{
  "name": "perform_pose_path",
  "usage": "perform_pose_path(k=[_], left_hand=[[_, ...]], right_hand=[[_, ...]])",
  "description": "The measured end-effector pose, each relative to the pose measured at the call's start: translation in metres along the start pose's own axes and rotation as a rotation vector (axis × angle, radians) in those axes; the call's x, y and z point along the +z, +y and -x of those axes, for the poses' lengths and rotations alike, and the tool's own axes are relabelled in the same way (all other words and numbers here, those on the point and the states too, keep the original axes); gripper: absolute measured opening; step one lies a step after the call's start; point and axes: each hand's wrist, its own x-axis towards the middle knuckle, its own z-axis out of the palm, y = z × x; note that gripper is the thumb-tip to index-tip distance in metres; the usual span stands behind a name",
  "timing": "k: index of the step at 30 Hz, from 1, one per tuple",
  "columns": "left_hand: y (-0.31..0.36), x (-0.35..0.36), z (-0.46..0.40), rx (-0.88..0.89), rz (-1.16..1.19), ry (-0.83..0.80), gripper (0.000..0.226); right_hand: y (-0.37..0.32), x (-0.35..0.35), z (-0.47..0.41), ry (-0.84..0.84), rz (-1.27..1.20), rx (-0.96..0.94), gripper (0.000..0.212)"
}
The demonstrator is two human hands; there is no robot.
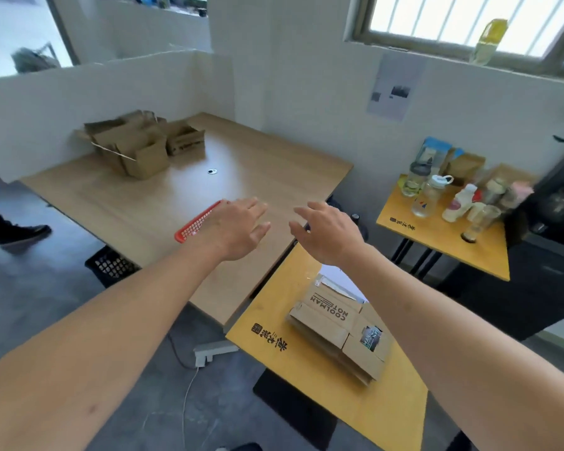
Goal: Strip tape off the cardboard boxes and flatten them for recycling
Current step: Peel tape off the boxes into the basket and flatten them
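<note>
Across the wooden table (267, 164), the unflattened boxes (137, 144) sit well beyond both hands, up and leftward. Left hand (238, 229), nearer them, and right hand (326, 232) reach out empty, fingers spread; the flattened stack (342, 333) lies beneath the right forearm.

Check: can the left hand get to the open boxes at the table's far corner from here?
Probably yes. Left hand is open and empty, bare tabletop lies between it and the open boxes; may need a lean.

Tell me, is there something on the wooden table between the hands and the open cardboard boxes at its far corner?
Almost nothing. Between the left hand, the right hand and the open cardboard boxes lies bare wooden table, with only a small round object off to one side. The red basket sits beside the left hand, not ahead.
</note>
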Motion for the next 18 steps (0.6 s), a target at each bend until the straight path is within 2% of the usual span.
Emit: perform_pose_path(k=[8, 14, 18], left_hand=[[-0.134, -0.023, 0.030, -0.152, 0.003, 0.032, 0.054], [-0.278, -0.032, 0.035, -0.205, 0.010, 0.020, 0.055], [-0.362, -0.038, 0.033, -0.180, -0.009, 0.001, 0.053]], right_hand=[[-0.123, 0.035, -0.082, -0.063, -0.084, -0.110, 0.047], [-0.240, 0.069, -0.172, -0.094, -0.116, -0.112, 0.052], [-0.308, 0.082, -0.221, -0.125, -0.087, -0.115, 0.055]])
